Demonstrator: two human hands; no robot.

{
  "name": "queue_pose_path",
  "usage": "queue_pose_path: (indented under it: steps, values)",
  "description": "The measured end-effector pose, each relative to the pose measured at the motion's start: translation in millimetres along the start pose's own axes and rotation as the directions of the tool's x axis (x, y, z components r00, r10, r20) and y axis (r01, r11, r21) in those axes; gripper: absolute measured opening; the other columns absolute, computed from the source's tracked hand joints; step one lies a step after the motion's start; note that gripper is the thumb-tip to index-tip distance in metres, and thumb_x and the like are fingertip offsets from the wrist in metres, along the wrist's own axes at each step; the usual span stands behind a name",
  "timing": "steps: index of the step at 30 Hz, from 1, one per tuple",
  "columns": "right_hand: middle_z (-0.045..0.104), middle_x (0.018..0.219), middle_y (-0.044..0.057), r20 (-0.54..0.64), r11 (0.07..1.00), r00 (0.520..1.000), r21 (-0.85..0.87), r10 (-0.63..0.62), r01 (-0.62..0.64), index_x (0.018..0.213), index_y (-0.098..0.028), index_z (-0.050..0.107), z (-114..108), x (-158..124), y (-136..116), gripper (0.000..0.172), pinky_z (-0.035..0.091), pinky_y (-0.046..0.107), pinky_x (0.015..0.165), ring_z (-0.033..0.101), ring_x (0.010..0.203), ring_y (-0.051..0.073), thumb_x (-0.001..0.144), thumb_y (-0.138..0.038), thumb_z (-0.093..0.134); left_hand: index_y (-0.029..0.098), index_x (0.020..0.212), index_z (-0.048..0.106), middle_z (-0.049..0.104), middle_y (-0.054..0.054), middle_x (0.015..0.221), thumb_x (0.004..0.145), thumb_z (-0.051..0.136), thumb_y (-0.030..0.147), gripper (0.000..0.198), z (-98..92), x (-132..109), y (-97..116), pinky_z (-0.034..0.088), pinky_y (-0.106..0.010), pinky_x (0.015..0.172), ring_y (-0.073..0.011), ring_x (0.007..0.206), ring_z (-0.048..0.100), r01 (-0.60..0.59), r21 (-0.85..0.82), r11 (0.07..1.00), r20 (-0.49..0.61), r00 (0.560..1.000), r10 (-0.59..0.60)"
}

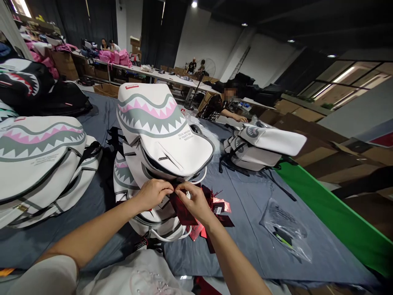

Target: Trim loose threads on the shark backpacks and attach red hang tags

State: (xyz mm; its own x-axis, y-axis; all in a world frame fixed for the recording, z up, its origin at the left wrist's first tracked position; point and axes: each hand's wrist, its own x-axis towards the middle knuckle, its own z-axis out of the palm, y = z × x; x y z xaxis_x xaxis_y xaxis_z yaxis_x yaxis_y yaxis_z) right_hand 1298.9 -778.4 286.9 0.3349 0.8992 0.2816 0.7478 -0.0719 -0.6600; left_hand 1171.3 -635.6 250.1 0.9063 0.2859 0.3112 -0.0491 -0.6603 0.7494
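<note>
A white backpack with a grey and pink shark-mouth print lies on top of another white backpack in front of me. Just below its front edge, both my hands meet with fingertips pinched together. My left hand is closed, and whatever is between its fingertips is too small to make out. A dark red hang tag hangs from the closed fingers of my right hand, which wears a ring. Beside that hand lie several loose red and black tags, partly hidden by my forearm.
More white backpacks and a black backpack stand at left on the grey-covered table. At right are a clear plastic bag, a stack of backpacks with a co-worker behind it, and a green board.
</note>
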Motion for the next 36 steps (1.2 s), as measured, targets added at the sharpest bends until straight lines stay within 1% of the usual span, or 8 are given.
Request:
queue_pose_path:
  steps: [7, 12, 15, 17, 20, 25, 31, 36]
  values:
    - [0.064, 0.078, 0.004, 0.102, 0.971, 0.988, -0.195, -0.118, 0.136, 0.082, -0.021, 0.061, 1, -3, -7, 0.013, 0.043, 0.034, 0.073, 0.058, 0.075, 0.019, 0.091, -0.020, 0.051, 0.022, 0.091, 0.068, 0.073, 0.000, 0.079, 0.085, 0.063, 0.025, 0.008, -6.3, 3, 8, 0.042, -0.026, 0.065, -0.0187, 0.076, 0.068, 0.091, 0.140, 0.986, 0.064, 0.993, -0.101]
    - [0.066, 0.078, 0.004, 0.146, 0.936, 0.968, -0.262, -0.204, 0.236, 0.084, -0.021, 0.062, 2, 0, 2, 0.015, 0.044, 0.035, 0.073, 0.060, 0.074, 0.019, 0.093, -0.022, 0.050, 0.021, 0.092, 0.069, 0.075, -0.005, 0.092, 0.088, 0.059, 0.025, 0.011, -4.1, 2, 7, 0.046, -0.030, 0.066, -0.0215, 0.083, 0.069, -0.073, 0.336, 0.939, 0.116, 0.993, 0.036]
    - [0.065, 0.076, 0.002, 0.175, 0.908, 0.955, -0.306, -0.240, 0.285, 0.082, -0.021, 0.060, 3, 2, 7, 0.016, 0.043, 0.035, 0.074, 0.060, 0.072, 0.019, 0.093, -0.020, 0.050, 0.018, 0.088, 0.068, 0.074, -0.008, 0.088, 0.087, 0.056, 0.023, 0.014, 2.3, 1, 6, 0.045, -0.031, 0.060, -0.0228, 0.078, 0.069, -0.097, 0.416, 0.904, 0.108, 0.993, 0.057]
    - [0.064, 0.075, 0.001, 0.174, 0.894, 0.951, -0.333, -0.254, 0.300, 0.082, -0.021, 0.059, 4, 3, 10, 0.015, 0.042, 0.035, 0.074, 0.060, 0.071, 0.018, 0.093, -0.020, 0.050, 0.019, 0.089, 0.068, 0.074, -0.006, 0.088, 0.084, 0.057, 0.021, 0.012, 5.8, 1, 4, 0.044, -0.030, 0.060, -0.0216, 0.078, 0.069, -0.059, 0.384, 0.921, 0.092, 0.995, 0.026]
    - [0.064, 0.075, 0.001, 0.155, 0.892, 0.952, -0.337, -0.264, 0.302, 0.083, -0.022, 0.059, 4, 4, 12, 0.013, 0.042, 0.035, 0.073, 0.060, 0.070, 0.019, 0.094, -0.022, 0.051, 0.021, 0.085, 0.068, 0.074, -0.001, 0.086, 0.084, 0.061, 0.023, 0.007, 8.4, 2, -3, 0.043, -0.026, 0.063, -0.0181, 0.081, 0.068, -0.002, 0.204, 0.979, 0.064, 0.998, -0.011]
    - [0.066, 0.076, 0.000, 0.170, 0.881, 0.942, -0.337, -0.289, 0.332, 0.085, -0.023, 0.060, 5, 7, 9, 0.013, 0.041, 0.036, 0.075, 0.061, 0.070, 0.019, 0.094, -0.022, 0.051, 0.018, 0.074, 0.066, 0.070, 0.000, 0.078, 0.086, 0.059, 0.018, 0.014, 8.7, -5, -13, 0.044, -0.020, 0.069, -0.0117, 0.076, 0.063, -0.068, -0.081, 0.994, 0.054, 0.996, 0.072]
    - [0.065, 0.073, -0.001, 0.204, 0.837, 0.912, -0.366, -0.356, 0.408, 0.082, -0.023, 0.058, 5, 7, 6, 0.015, 0.039, 0.036, 0.077, 0.060, 0.068, 0.018, 0.093, -0.017, 0.049, 0.021, 0.088, 0.067, 0.075, -0.001, 0.083, 0.082, 0.056, 0.016, 0.013, 10.4, -8, -5, 0.045, -0.027, 0.068, -0.0181, 0.079, 0.068, 0.134, 0.085, 0.987, 0.031, 0.990, -0.137]
    - [0.064, 0.073, -0.003, 0.214, 0.853, 0.919, -0.348, -0.332, 0.389, 0.081, -0.023, 0.057, 4, 7, 7, 0.014, 0.037, 0.035, 0.077, 0.060, 0.068, 0.017, 0.092, -0.017, 0.049, 0.022, 0.092, 0.064, 0.076, -0.001, 0.086, 0.083, 0.057, 0.022, 0.012, 8.1, -6, -2, 0.046, -0.028, 0.066, -0.0197, 0.081, 0.070, 0.105, 0.138, 0.985, 0.043, 0.993, -0.112]
